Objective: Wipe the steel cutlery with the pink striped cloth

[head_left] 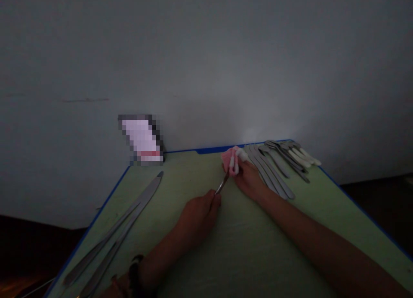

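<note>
My left hand (pixel 201 212) is closed around one end of a slim metal piece of cutlery (pixel 221 185), held above the table's middle. Its far end runs into a folded pink and white cloth (pixel 230 161), so its kind is hidden. Pinched in my right hand (pixel 248 177), the cloth wraps that end. Just right of this hand lie several metal knives (pixel 272 173) side by side. Two more knives (pixel 124 222) lie at the left, angled away from me, their blades overlapping.
The light green table (pixel 258 255) has a blue edge and meets a grey wall (pixel 206 65). At the back left leans a blurred-out device (pixel 142 138) with a bright screen. More cutlery (pixel 284 153), some with white handles (pixel 301 156), lies at the back right.
</note>
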Demonstrator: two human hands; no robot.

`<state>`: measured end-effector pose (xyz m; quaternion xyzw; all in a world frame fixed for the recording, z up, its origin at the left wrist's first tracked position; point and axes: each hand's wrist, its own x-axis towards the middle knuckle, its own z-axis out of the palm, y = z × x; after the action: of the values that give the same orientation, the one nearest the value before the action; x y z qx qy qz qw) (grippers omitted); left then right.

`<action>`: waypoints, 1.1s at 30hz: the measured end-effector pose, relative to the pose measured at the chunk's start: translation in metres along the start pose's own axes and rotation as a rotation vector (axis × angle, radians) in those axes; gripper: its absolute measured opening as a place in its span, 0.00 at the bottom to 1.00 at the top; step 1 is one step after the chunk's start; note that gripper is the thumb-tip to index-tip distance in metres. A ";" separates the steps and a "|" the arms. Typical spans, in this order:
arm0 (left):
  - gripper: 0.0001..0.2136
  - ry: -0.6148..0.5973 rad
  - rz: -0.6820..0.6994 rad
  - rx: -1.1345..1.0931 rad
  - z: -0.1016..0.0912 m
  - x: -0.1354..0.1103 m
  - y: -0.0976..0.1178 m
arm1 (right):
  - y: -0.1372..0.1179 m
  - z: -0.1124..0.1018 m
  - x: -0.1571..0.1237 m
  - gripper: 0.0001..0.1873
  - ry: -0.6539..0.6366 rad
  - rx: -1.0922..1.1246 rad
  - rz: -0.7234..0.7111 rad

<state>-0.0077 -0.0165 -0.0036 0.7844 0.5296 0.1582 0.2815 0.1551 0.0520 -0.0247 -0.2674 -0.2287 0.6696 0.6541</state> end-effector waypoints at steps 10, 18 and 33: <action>0.18 -0.008 -0.031 -0.425 -0.002 0.000 -0.006 | -0.016 -0.001 0.002 0.10 0.010 0.298 0.166; 0.20 -0.024 0.032 -0.344 -0.009 0.000 -0.003 | -0.017 -0.001 -0.001 0.13 -0.046 0.296 0.148; 0.19 -0.012 -0.056 -0.612 -0.003 0.008 -0.014 | -0.013 -0.003 -0.007 0.10 -0.230 0.069 0.270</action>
<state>-0.0169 -0.0040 -0.0104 0.6492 0.4771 0.2980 0.5120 0.1670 0.0453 -0.0181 -0.1947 -0.2407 0.7851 0.5365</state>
